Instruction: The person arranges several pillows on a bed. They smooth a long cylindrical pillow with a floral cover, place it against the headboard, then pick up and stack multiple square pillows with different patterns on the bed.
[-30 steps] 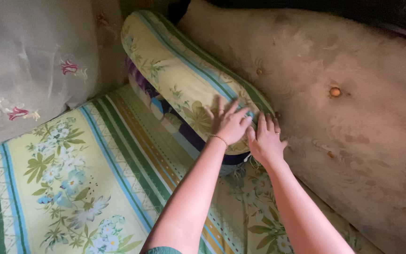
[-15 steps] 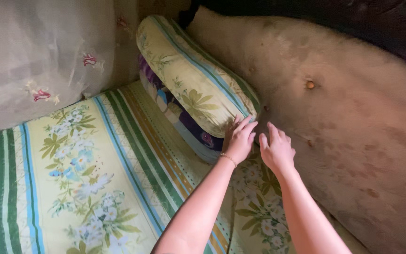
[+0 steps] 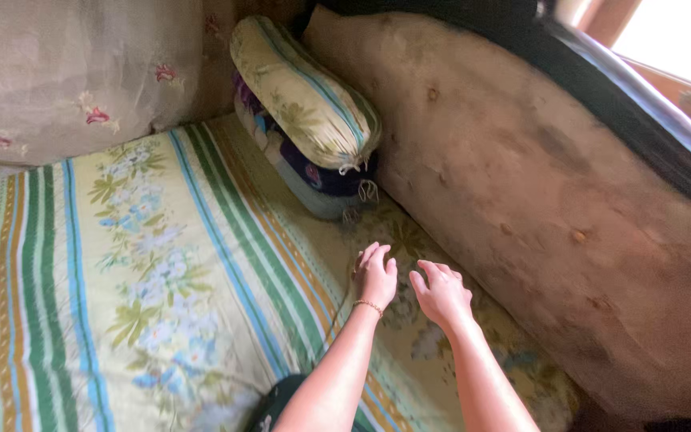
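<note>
1. Head view: left hand [image 3: 375, 276] and right hand [image 3: 441, 294] hover side by side, palms down, over the floral striped bed sheet [image 3: 145, 264], near the brown upholstered backrest [image 3: 537, 200].
2. Left hand: fingers loosely curled, half open, holding nothing; thin bracelet [image 3: 368, 304] on the wrist. Cannot tell whether the fingertips touch the sheet.
3. Right hand: fingers spread and slightly bent, open, empty.
4. Yellow-green floral bolster pillow with blue-green stripes [image 3: 301, 92] lies up ahead of both hands, well apart from them, in the corner where the sheet meets the backrest.
5. Bolster is long and cylindrical, running diagonally along the backrest; its near end is gathered, with short white ties hanging.
6. Bolster rests on top of a folded purple, blue and white patterned cloth [image 3: 313, 180], which lies on the sheet; fringe hangs at its near edge.
7. Sheet: pale yellow ground, white-blue flowers, green, blue and orange stripes running lengthwise.
8. Pale grey embroidered cushion with small red flowers [image 3: 73, 76] sits top left, just beside the bolster's far end.
9. Dark fabric [image 3: 641, 112] drapes along the backrest top, upper right.
</note>
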